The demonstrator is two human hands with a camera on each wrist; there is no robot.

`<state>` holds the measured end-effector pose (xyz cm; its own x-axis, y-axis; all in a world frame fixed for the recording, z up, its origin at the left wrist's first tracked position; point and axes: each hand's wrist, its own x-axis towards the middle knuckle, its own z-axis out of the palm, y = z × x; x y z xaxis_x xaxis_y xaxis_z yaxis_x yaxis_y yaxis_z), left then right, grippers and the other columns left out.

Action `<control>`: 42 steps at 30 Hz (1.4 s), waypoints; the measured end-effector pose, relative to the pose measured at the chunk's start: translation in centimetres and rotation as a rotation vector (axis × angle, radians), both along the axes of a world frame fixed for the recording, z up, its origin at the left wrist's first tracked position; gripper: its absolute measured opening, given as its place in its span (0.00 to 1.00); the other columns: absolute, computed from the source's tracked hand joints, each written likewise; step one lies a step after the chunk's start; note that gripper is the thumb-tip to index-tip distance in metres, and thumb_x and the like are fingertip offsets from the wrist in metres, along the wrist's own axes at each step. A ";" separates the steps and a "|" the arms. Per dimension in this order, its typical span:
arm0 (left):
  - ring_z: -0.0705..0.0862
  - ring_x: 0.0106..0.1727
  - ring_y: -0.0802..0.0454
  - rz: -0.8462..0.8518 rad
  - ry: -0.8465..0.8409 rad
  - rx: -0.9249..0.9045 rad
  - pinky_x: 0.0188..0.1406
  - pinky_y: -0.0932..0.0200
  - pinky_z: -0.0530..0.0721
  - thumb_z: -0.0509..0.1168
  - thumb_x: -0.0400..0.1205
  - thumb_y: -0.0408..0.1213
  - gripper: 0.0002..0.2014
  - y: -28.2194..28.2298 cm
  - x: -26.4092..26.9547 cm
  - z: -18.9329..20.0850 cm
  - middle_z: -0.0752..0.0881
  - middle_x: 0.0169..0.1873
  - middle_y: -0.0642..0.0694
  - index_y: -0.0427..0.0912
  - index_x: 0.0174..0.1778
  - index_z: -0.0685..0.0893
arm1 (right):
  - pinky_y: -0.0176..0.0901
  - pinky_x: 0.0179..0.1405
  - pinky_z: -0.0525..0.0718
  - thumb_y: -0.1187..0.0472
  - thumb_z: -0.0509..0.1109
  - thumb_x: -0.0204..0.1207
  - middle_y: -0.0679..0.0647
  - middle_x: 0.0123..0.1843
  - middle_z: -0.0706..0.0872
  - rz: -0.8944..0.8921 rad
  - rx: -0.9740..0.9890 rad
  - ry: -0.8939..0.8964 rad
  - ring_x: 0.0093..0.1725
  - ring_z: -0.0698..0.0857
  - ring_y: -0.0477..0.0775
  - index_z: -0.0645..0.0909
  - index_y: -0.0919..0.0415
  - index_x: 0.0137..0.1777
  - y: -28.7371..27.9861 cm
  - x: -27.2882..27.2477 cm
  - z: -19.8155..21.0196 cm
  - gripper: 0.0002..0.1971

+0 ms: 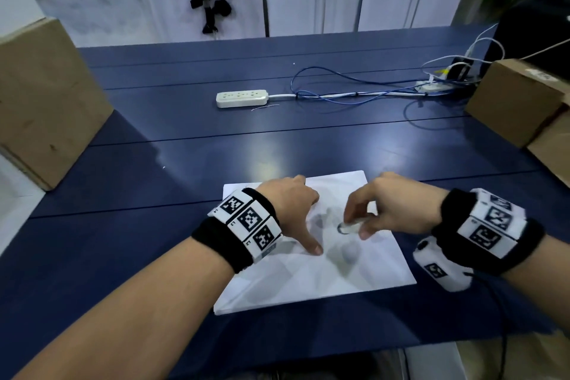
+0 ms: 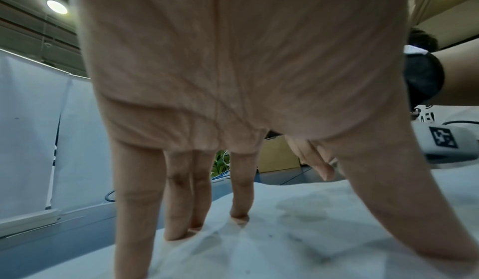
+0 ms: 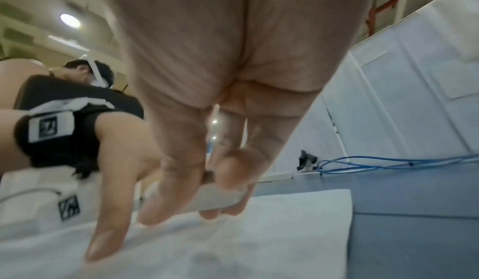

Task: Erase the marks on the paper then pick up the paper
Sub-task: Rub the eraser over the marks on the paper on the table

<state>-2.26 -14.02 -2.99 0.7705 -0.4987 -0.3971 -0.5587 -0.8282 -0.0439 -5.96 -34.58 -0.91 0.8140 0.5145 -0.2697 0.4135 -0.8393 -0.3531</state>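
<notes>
A white sheet of paper (image 1: 308, 274) lies on the blue table (image 1: 154, 225) near the front edge, with a small dark mark near its middle. My left hand (image 1: 296, 210) presses down on the paper's left part with straight spread fingers (image 2: 181, 201) and thumb. My right hand (image 1: 379, 210) pinches a white eraser (image 1: 350, 228) between thumb and fingers, just over the dark mark. In the right wrist view the eraser (image 3: 217, 198) sits in the fingertips a little above the paper (image 3: 285, 222). Faint grey smudges show on the sheet (image 2: 324, 232).
A white power strip (image 1: 241, 98) with blue cables (image 1: 354, 92) lies farther back on the table. Cardboard boxes stand at the left (image 1: 40, 102) and right (image 1: 521, 99) edges. A white panel wall closes the back.
</notes>
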 end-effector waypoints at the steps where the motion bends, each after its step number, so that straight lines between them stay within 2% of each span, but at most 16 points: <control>1: 0.81 0.53 0.47 0.000 -0.003 0.005 0.39 0.56 0.77 0.74 0.58 0.75 0.43 0.0 0.0 0.0 0.76 0.56 0.49 0.51 0.64 0.80 | 0.21 0.40 0.75 0.54 0.81 0.68 0.39 0.39 0.88 0.024 -0.005 -0.016 0.38 0.81 0.30 0.88 0.45 0.50 0.7 0.3 -0.3 0.11; 4: 0.82 0.51 0.49 -0.006 -0.020 0.008 0.38 0.56 0.77 0.73 0.57 0.77 0.43 0.1 -0.1 0.1 0.76 0.55 0.50 0.52 0.62 0.81 | 0.45 0.49 0.84 0.54 0.76 0.73 0.47 0.44 0.90 0.066 -0.113 -0.117 0.47 0.85 0.47 0.89 0.51 0.52 2.1 0.9 -1.2 0.09; 5: 0.82 0.50 0.49 -0.007 -0.024 0.007 0.37 0.57 0.77 0.73 0.57 0.77 0.43 0.1 -0.1 0.1 0.76 0.54 0.50 0.53 0.62 0.81 | 0.48 0.52 0.84 0.54 0.75 0.74 0.48 0.47 0.90 0.095 -0.141 -0.127 0.51 0.84 0.50 0.89 0.51 0.54 2.1 0.9 -1.4 0.09; 7: 0.82 0.49 0.49 -0.009 -0.027 0.009 0.35 0.57 0.75 0.72 0.56 0.78 0.44 0.1 0.1 0.2 0.76 0.53 0.51 0.52 0.62 0.81 | 0.46 0.57 0.81 0.55 0.73 0.75 0.47 0.52 0.91 0.207 -0.170 -0.087 0.56 0.83 0.50 0.89 0.50 0.57 1.8 0.1 -1.6 0.11; 10: 0.82 0.50 0.49 -0.015 -0.035 0.002 0.33 0.57 0.74 0.72 0.54 0.79 0.47 0.2 0.2 0.2 0.76 0.52 0.51 0.53 0.63 0.81 | 0.47 0.56 0.83 0.54 0.73 0.73 0.48 0.51 0.92 0.349 -0.134 0.080 0.54 0.85 0.51 0.90 0.51 0.52 1.7 -1.6 -1.6 0.10; 12: 0.82 0.52 0.49 -0.020 -0.024 -0.004 0.35 0.56 0.76 0.72 0.53 0.79 0.48 0.4 0.1 0.2 0.75 0.54 0.51 0.53 0.65 0.79 | 0.47 0.54 0.84 0.55 0.73 0.72 0.47 0.49 0.93 0.305 -0.114 0.055 0.52 0.87 0.50 0.91 0.51 0.51 1.8 -0.8 -1.6 0.09; 14: 0.80 0.57 0.49 -0.038 0.009 0.004 0.43 0.53 0.82 0.74 0.50 0.78 0.53 0.7 0.0 0.1 0.75 0.58 0.51 0.55 0.69 0.77 | 0.46 0.55 0.84 0.58 0.76 0.71 0.45 0.49 0.93 0.189 -0.091 -0.055 0.52 0.87 0.47 0.91 0.49 0.52 1.7 1.3 -1.8 0.10; 16: 0.78 0.61 0.50 -0.049 0.041 0.028 0.51 0.51 0.84 0.75 0.49 0.78 0.58 0.8 -0.1 0.2 0.74 0.61 0.51 0.56 0.75 0.72 | 0.45 0.55 0.84 0.56 0.78 0.71 0.44 0.49 0.93 0.133 -0.074 -0.074 0.52 0.87 0.47 0.91 0.49 0.53 1.2 2.2 -2.0 0.11; 19: 0.78 0.62 0.50 -0.040 0.036 0.020 0.55 0.49 0.85 0.75 0.46 0.78 0.61 1.0 -0.2 0.1 0.73 0.62 0.51 0.55 0.76 0.71 | 0.37 0.57 0.81 0.53 0.75 0.74 0.45 0.52 0.91 0.273 -0.101 -0.038 0.55 0.84 0.48 0.91 0.48 0.55 1.1 -0.2 -1.9 0.11; 22: 0.78 0.64 0.50 -0.038 0.029 0.004 0.58 0.47 0.85 0.74 0.45 0.79 0.64 1.1 -0.1 -0.2 0.73 0.64 0.51 0.55 0.78 0.69 | 0.28 0.54 0.76 0.53 0.73 0.77 0.45 0.52 0.91 0.377 -0.054 0.024 0.55 0.83 0.47 0.91 0.49 0.54 1.3 -2.2 -1.7 0.09; 27: 0.76 0.67 0.49 -0.042 0.036 -0.033 0.61 0.47 0.84 0.74 0.49 0.79 0.61 1.4 -0.3 -0.3 0.73 0.66 0.51 0.54 0.78 0.69 | 0.42 0.56 0.83 0.55 0.75 0.74 0.44 0.49 0.93 0.130 -0.052 -0.115 0.53 0.86 0.49 0.91 0.47 0.54 1.2 1.9 -2.1 0.10; 29: 0.75 0.70 0.50 -0.046 0.030 -0.060 0.66 0.48 0.81 0.74 0.49 0.79 0.64 1.7 -0.3 -0.4 0.72 0.69 0.52 0.54 0.82 0.65 | 0.44 0.56 0.83 0.54 0.73 0.75 0.45 0.49 0.92 0.167 -0.079 -0.141 0.53 0.86 0.50 0.91 0.48 0.54 1.1 1.1 -2.1 0.10; 31: 0.73 0.72 0.52 -0.039 0.032 -0.082 0.69 0.50 0.79 0.74 0.49 0.79 0.68 2.0 -0.4 -0.7 0.71 0.71 0.53 0.54 0.85 0.60 | 0.42 0.55 0.82 0.51 0.68 0.78 0.45 0.49 0.92 0.279 -0.069 -0.086 0.52 0.85 0.52 0.91 0.50 0.52 1.1 -1.2 -2.0 0.11; 34: 0.73 0.73 0.53 -0.027 0.044 -0.097 0.70 0.51 0.78 0.74 0.49 0.79 0.69 2.1 -0.4 -0.8 0.70 0.71 0.54 0.54 0.86 0.58 | 0.39 0.54 0.82 0.47 0.67 0.80 0.44 0.49 0.92 0.308 -0.048 -0.009 0.50 0.86 0.50 0.90 0.49 0.52 1.1 -1.9 -1.7 0.12; 38: 0.73 0.73 0.50 -0.036 0.056 -0.081 0.70 0.48 0.78 0.75 0.50 0.78 0.67 1.9 -0.3 -0.6 0.70 0.72 0.52 0.54 0.85 0.59 | 0.43 0.57 0.83 0.56 0.74 0.76 0.43 0.49 0.93 0.160 -0.007 -0.095 0.51 0.88 0.48 0.91 0.48 0.53 0.7 1.6 -1.9 0.09; 42: 0.75 0.70 0.50 -0.037 0.042 -0.081 0.68 0.47 0.80 0.73 0.47 0.79 0.68 1.8 -0.1 -0.7 0.71 0.69 0.52 0.54 0.84 0.62 | 0.31 0.52 0.78 0.55 0.69 0.79 0.43 0.47 0.92 0.351 -0.021 -0.069 0.50 0.83 0.49 0.91 0.48 0.54 1.3 -1.5 -2.2 0.09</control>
<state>-2.40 -12.19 -3.70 0.7342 -0.5583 -0.3862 -0.5890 -0.8068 0.0467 -7.51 -33.31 -3.07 0.6050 0.7611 -0.2339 0.7003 -0.6484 -0.2985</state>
